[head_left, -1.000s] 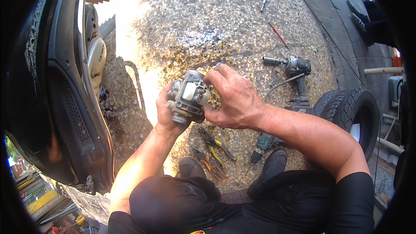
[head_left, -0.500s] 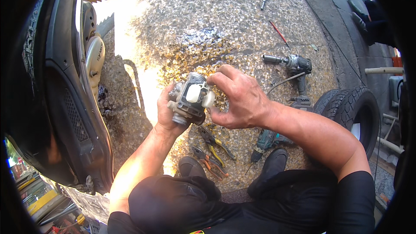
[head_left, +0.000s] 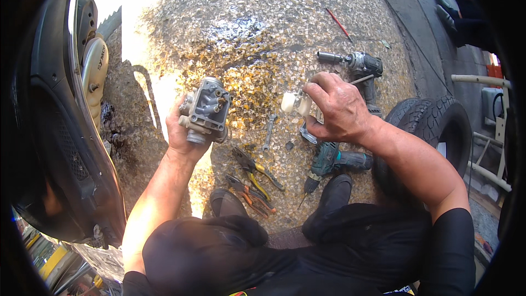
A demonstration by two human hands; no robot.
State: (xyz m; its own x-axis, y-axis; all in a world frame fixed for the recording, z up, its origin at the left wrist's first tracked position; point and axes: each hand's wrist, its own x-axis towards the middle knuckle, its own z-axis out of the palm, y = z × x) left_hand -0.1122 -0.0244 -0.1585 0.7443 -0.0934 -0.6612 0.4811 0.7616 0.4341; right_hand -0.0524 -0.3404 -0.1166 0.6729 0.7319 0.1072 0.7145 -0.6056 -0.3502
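My left hand (head_left: 183, 131) wraps the metal carburetor body (head_left: 209, 107) over the pebbled ground (head_left: 263, 0); my right hand (head_left: 341, 108) seems to pinch the white float (head_left: 290, 102), well apart. I judge this the parting step; next calls for a light grip.

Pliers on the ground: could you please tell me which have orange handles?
The lower pliers, nearest the left shoe; the upper pliers have yellow handles.

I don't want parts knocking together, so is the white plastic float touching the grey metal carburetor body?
Apart. The head view shows speckled ground between the float, in the right hand, and the carburetor body, in the left hand.
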